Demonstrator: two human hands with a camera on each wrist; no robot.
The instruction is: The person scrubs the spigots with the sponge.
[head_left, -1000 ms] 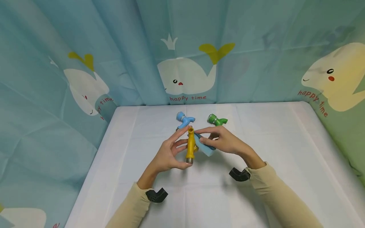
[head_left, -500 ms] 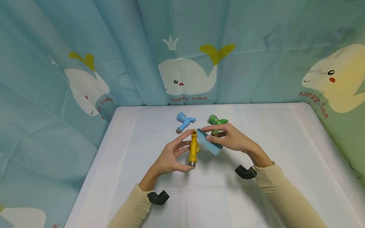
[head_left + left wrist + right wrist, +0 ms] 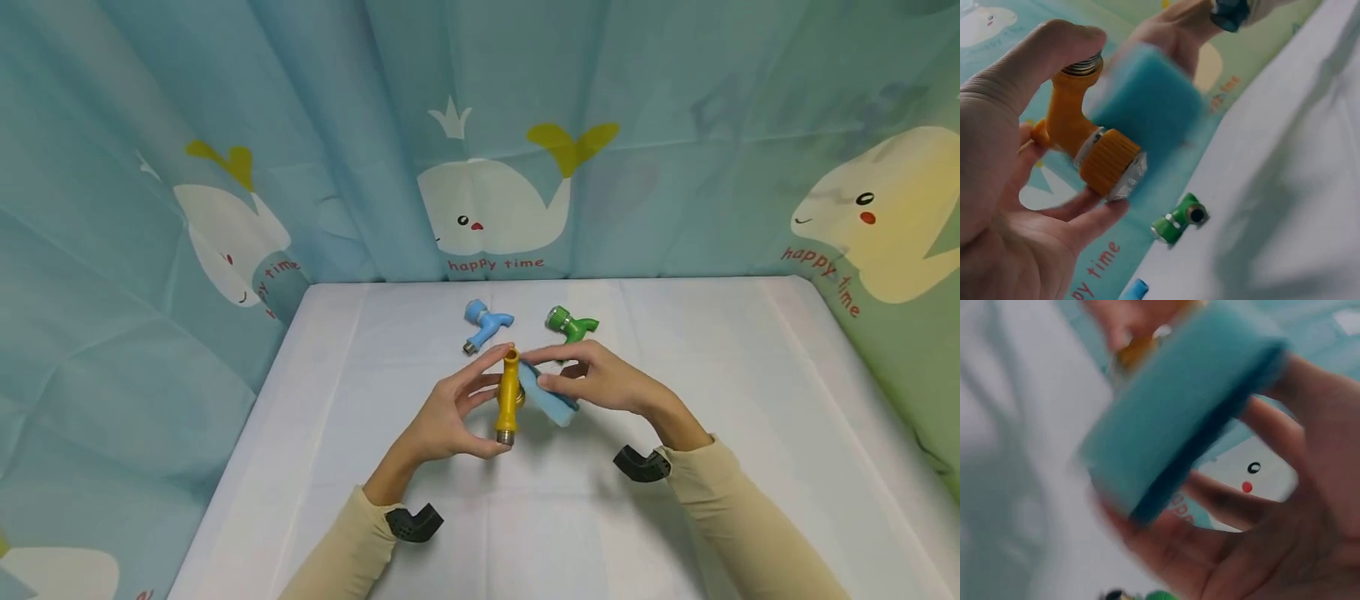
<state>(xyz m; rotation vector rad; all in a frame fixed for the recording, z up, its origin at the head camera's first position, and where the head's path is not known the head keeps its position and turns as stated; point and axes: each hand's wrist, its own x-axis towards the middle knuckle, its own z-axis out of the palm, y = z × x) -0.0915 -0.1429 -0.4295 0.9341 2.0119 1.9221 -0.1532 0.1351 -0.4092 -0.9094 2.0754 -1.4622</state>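
Observation:
My left hand [image 3: 450, 417] holds a yellow faucet [image 3: 508, 396] above the table, thumb at its threaded metal end and fingers at the other end. In the left wrist view its ribbed knob [image 3: 1110, 162] faces right, with a clear cap on its end. My right hand [image 3: 615, 379] pinches a light blue sponge [image 3: 551, 400] with a darker scouring layer, by its edges between thumb and fingers. The sponge [image 3: 1179, 406] is blurred in both wrist views. It stands right beside the faucet, overlapping the knob in the left wrist view.
A blue faucet [image 3: 487, 323] and a green faucet [image 3: 573, 323] lie on the white-covered table [image 3: 390, 333] behind my hands. A whale-printed curtain [image 3: 337, 167] hangs around the back and sides. Black wrist mounts [image 3: 414, 523] sit on both sleeves.
The sponge moved right, away from the faucet, then came back down and left, its tilt changing. The yellow faucet shifted slightly right and nearer to me. Both holds stay the same.

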